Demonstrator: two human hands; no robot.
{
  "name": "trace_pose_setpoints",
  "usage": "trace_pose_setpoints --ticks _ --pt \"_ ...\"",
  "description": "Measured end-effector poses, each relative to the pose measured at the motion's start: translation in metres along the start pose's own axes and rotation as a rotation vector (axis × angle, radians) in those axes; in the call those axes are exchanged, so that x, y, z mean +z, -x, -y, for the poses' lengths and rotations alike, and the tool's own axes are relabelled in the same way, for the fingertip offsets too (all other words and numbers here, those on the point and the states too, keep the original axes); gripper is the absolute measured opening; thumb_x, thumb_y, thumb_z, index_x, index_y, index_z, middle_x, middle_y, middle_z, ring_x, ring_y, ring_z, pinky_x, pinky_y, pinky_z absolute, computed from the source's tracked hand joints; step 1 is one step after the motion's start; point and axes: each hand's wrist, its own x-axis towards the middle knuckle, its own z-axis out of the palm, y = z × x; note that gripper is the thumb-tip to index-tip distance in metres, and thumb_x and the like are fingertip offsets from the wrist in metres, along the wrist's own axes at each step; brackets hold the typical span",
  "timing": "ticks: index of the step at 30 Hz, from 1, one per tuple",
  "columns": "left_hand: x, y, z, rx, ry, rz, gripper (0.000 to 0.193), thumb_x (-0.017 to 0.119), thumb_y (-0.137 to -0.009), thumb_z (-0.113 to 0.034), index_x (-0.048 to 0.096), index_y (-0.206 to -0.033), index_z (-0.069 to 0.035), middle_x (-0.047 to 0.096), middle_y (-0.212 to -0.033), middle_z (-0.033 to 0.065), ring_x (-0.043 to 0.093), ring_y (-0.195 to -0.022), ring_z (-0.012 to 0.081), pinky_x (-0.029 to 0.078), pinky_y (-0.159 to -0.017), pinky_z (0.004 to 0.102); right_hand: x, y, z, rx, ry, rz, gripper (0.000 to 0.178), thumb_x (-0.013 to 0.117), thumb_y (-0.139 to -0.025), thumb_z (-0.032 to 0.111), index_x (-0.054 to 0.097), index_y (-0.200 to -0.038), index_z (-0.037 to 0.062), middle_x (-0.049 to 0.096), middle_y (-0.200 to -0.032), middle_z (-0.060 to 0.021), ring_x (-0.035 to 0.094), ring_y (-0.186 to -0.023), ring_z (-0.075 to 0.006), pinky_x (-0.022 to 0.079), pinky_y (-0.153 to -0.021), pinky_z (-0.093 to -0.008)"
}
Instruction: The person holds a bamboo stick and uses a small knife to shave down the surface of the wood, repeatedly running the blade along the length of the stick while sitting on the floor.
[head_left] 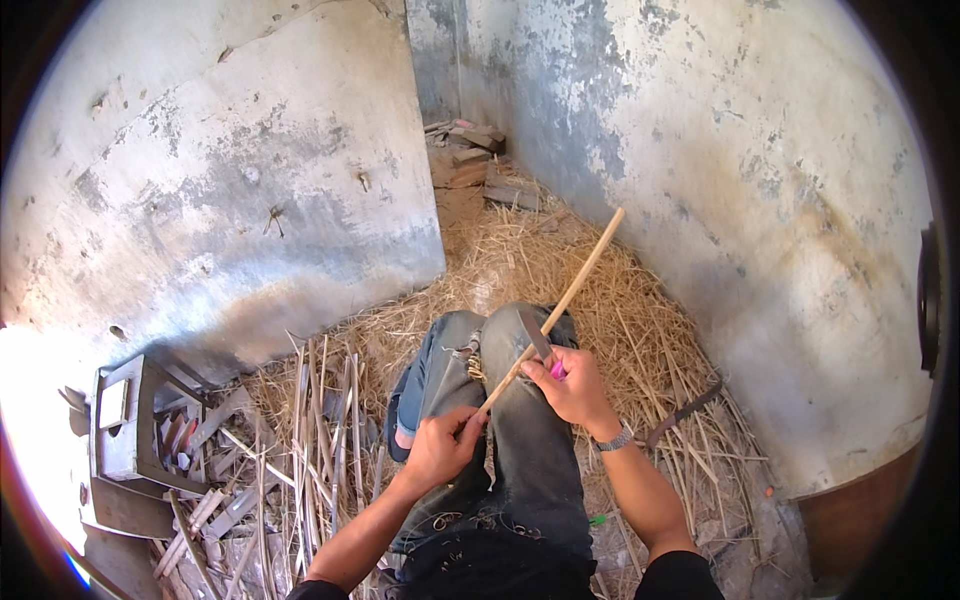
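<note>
Your L hand [442,445] pinches the near end of the stick [588,266], which runs up past your R hand [578,390]. That one's wrapped round the knife [536,338], set across the stick. Thin bits [441,521] on your lap [532,450]: some shaving's prob. done; can't tell what's left.

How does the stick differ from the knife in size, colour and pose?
The stick is longer than the knife. The stick is pale tan; the knife has a grey blade and a pink handle. The stick slants up to the right; the knife's blade, up to the left. Both are held over the legs, the stick by the left hand, the knife by the right hand.
</note>
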Motion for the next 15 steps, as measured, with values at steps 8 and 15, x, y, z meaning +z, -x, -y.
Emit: trace_pose_setpoints --ticks 8,15 --pt "-0.006 0.002 0.036 0.047 -0.22 -0.147 0.018 0.072 -0.1 -0.023 0.075 -0.099 -0.005 0.067 -0.068 0.0193 0.07 -0.065 0.0412 0.053 -0.057 0.0474 -0.029 0.023 -0.024 0.037 0.089 0.028 0.025 0.079 -0.094 0.026 0.076 -0.092 0.0013 0.063 -0.061 -0.0047 0.054 -0.054 -0.0114 0.041 -0.052 -0.0323" --pt "-0.01 0.007 0.043 0.071 -0.197 -0.047 0.019 0.071 -0.101 -0.021 0.072 -0.111 -0.004 0.067 -0.071 0.0216 0.07 -0.068 0.0421 0.054 -0.06 0.0463 -0.052 0.011 -0.032 0.161 -0.056 -0.157 0.047 0.058 -0.109 0.043 0.077 -0.103 0.0003 0.048 -0.059 0.0033 0.043 -0.053 -0.0085 0.035 -0.052 -0.0313"
